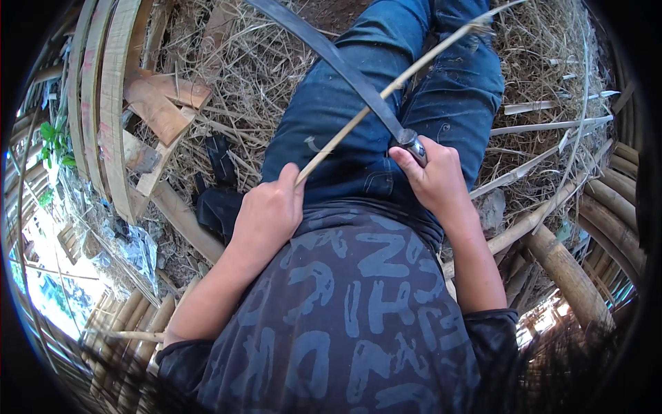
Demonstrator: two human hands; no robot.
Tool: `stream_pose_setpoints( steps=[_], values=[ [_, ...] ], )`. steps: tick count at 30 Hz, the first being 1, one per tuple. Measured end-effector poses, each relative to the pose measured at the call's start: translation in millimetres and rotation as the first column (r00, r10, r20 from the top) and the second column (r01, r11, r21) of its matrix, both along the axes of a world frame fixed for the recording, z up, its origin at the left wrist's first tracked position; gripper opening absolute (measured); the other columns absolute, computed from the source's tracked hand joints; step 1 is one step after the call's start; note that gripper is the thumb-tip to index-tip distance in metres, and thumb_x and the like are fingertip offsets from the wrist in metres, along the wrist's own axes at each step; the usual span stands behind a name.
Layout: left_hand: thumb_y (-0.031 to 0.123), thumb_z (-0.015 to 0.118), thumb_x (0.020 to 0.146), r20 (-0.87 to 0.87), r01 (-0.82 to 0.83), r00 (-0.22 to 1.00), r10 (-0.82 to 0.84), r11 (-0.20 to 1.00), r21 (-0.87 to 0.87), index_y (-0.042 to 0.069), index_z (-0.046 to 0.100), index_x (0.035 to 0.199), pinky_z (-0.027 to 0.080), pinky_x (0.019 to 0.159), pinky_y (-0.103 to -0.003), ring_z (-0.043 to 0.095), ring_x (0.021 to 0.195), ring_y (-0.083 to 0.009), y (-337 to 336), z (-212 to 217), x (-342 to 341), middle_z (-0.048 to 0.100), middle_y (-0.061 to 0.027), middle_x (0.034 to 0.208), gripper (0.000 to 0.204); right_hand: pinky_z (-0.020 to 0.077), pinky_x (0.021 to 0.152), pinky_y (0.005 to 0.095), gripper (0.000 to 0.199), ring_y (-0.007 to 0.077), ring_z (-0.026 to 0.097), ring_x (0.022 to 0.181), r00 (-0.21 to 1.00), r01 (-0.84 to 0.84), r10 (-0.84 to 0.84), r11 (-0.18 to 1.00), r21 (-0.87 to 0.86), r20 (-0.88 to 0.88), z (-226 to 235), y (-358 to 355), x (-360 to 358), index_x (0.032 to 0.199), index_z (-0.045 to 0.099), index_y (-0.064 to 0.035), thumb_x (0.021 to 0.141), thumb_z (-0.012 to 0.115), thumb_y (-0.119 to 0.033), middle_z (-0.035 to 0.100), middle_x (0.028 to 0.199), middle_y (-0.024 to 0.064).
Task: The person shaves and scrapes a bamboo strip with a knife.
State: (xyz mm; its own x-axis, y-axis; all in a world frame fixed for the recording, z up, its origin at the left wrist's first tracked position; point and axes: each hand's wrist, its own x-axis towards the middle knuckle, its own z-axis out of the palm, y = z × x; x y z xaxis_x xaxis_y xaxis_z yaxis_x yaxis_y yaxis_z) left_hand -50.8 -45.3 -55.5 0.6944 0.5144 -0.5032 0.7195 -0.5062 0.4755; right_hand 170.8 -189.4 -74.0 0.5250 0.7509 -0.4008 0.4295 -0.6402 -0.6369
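My left hand (270,212) is closed round the near end of a long, thin bamboo strip (414,67). The strip slants up and to the right over my legs, and its far end looks frayed. In my right hand (439,172) is the handle of a machete (345,71), its fingers wrapped round the grip below a metal collar. The long dark blade points up and to the left. Blade and strip cross above my thighs; I cannot tell if they touch. Both hands are near my lap, over blue jeans (324,117).
Upright wooden planks (114,103) and cut wood blocks (157,110) are at the left. Dry straw (241,83) covers the ground around my legs. Split pale strips (531,165) lie at the right, beside thick bamboo poles (569,276). Clear plastic (138,252) lies at the lower left.
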Motion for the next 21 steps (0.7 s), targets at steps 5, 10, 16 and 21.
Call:
stream_pose_setpoints(
  steps=[5,10,16,21],
  values=[
    [0.014,0.055,0.095,0.056,0.071,0.996,-0.073,0.997,0.021,0.0,0.05,0.093,0.046,0.054,-0.052,0.059,0.06,-0.0447,1,-4,0,0.056,-0.0245,0.06,0.015,0.0494,0.059,0.0486,0.057,0.044,0.063,0.067,0.992,-0.12,0.122,0.992,-0.032,0.04,8,14,-11,0.072,0.061,0.0009,0.084,0.069,-0.055,0.062,0.063,0.0231],
    [0.014,0.056,0.095,0.052,0.052,0.997,-0.053,0.999,0.008,0.001,0.049,0.092,0.046,0.053,-0.052,0.059,0.059,-0.0446,-1,-5,-3,0.056,-0.0244,0.059,0.015,0.0493,0.059,0.0488,0.058,0.0436,0.064,0.067,0.995,-0.073,0.079,0.992,-0.102,0.063,7,3,11,0.073,0.061,-0.0006,0.083,0.068,-0.057,0.062,0.063,0.0216],
    [0.014,0.055,0.096,0.074,0.066,0.995,-0.065,0.998,-0.013,0.002,0.049,0.092,0.045,0.053,-0.052,0.058,0.058,-0.0443,-1,-5,-1,0.055,-0.0243,0.059,0.015,0.0491,0.059,0.0488,0.061,0.0433,0.064,0.067,0.978,-0.115,0.137,0.983,-0.14,0.159,5,-3,18,0.071,0.059,-0.0011,0.082,0.067,-0.06,0.062,0.063,0.0207],
    [0.014,0.055,0.096,0.088,0.036,0.996,-0.032,0.998,-0.042,0.001,0.049,0.091,0.045,0.054,-0.051,0.058,0.058,-0.0442,-2,-7,-4,0.054,-0.0245,0.058,0.015,0.049,0.059,0.0484,0.062,0.0427,0.064,0.066,0.975,-0.086,0.114,0.985,-0.15,0.19,2,-3,20,0.072,0.059,-0.0004,0.082,0.066,-0.061,0.062,0.063,0.0207]
  ],
)
